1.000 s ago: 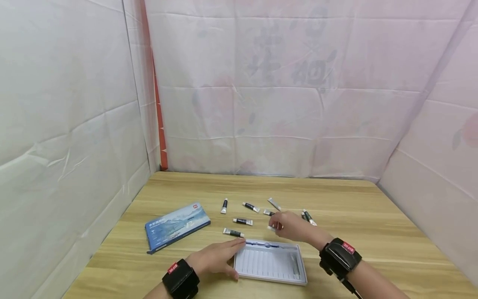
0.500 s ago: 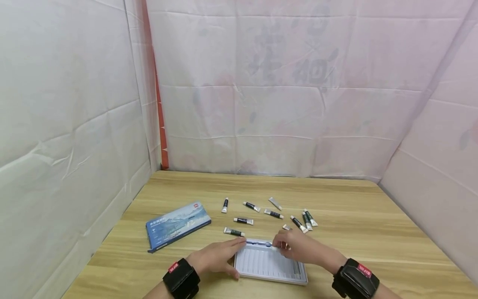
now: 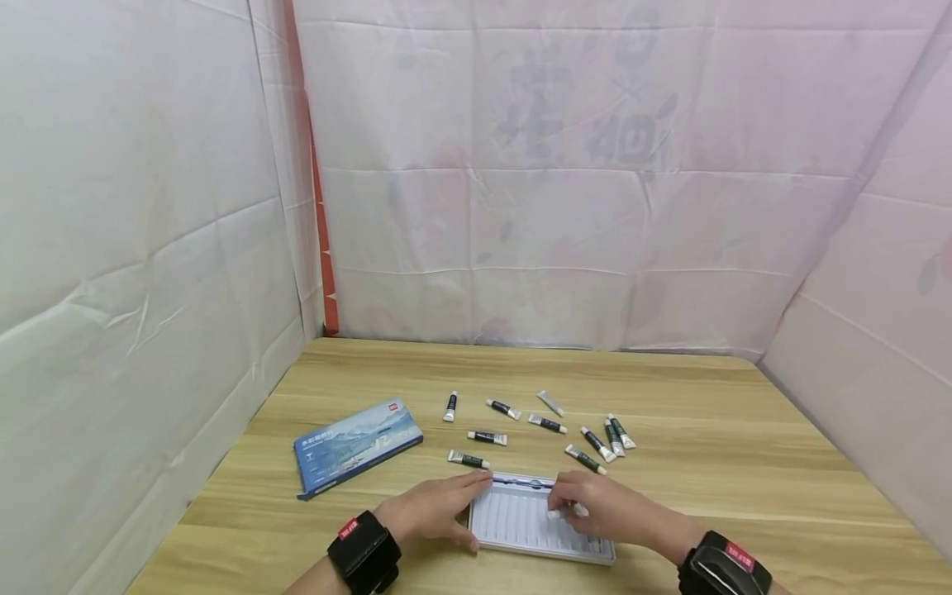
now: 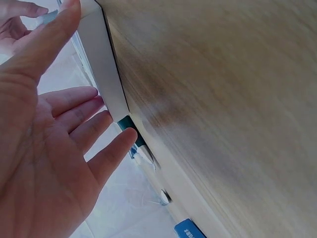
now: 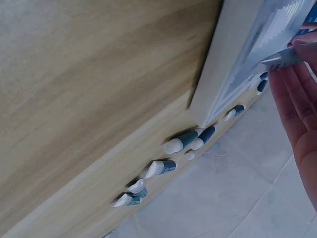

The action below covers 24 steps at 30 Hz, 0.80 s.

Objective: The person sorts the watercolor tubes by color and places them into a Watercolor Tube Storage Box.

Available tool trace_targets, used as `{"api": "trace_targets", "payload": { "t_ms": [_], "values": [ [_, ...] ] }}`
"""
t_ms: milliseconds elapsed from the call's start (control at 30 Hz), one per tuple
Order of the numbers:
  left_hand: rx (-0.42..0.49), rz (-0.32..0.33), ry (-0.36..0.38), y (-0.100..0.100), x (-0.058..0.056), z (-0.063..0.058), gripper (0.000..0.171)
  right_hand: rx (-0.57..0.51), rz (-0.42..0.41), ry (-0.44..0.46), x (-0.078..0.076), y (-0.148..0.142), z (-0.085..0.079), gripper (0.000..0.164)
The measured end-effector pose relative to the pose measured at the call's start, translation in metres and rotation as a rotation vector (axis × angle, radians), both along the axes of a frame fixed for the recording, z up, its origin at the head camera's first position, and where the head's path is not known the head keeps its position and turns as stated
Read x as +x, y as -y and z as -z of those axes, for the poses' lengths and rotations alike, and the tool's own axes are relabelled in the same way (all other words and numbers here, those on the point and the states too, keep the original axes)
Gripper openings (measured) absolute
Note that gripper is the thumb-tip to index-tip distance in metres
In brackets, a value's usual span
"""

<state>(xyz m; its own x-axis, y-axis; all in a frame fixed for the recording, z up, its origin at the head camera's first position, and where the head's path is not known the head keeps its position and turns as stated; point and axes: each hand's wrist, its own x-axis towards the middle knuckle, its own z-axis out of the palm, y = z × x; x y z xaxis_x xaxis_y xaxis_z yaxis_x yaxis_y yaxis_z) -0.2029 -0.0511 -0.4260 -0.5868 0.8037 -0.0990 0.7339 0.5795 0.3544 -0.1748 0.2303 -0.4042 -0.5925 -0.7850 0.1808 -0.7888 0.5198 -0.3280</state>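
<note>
A white plastic tray (image 3: pixel 513 516) with narrow ribbed slots lies at the table's front. My left hand (image 3: pixel 435 508) rests against its left side, thumb near the front corner and fingers at the back one, all fairly straight. Over the tray's right half, my right hand (image 3: pixel 613 506) pinches a paint tube (image 5: pixel 281 59) between thumb and fingers. Most of that tube is hidden in the head view. A slim blue brush (image 3: pixel 513 481) lies in the tray's back groove. Something small sits in the right-end slot (image 3: pixel 595 545), partly covered by my hand.
Several paint tubes lie scattered behind the tray, among them one near its left back corner (image 3: pixel 468 459) and one behind my right hand (image 3: pixel 585 459). A blue cardboard box (image 3: pixel 357 446) lies at the left. White sheets (image 3: pixel 476 223) enclose the table.
My right hand has brought a paint tube from the table behind the tray to over its right half, moving toward me. My left hand has stayed at the tray's left side.
</note>
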Motion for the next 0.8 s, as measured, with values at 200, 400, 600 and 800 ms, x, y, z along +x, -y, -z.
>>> {"api": "trace_targets", "payload": {
  "t_ms": [200, 400, 600, 800],
  "values": [
    [-0.004, -0.001, -0.002, 0.000, 0.000, 0.000, 0.086, 0.005, -0.058, -0.074, 0.001, -0.002, 0.004, 0.027],
    [-0.003, 0.005, 0.000, 0.000, 0.000, -0.001, 0.085, 0.009, -0.070, -0.131, 0.000, -0.006, 0.007, 0.030],
    [-0.008, -0.005, 0.007, 0.000, 0.001, -0.002, 0.084, -0.008, -0.103, -0.198, 0.000, -0.007, 0.014, 0.032],
    [-0.006, -0.015, 0.015, 0.000, 0.000, -0.002, 0.084, 0.025, -0.106, -0.240, 0.002, -0.011, 0.019, 0.029]
  ]
}}
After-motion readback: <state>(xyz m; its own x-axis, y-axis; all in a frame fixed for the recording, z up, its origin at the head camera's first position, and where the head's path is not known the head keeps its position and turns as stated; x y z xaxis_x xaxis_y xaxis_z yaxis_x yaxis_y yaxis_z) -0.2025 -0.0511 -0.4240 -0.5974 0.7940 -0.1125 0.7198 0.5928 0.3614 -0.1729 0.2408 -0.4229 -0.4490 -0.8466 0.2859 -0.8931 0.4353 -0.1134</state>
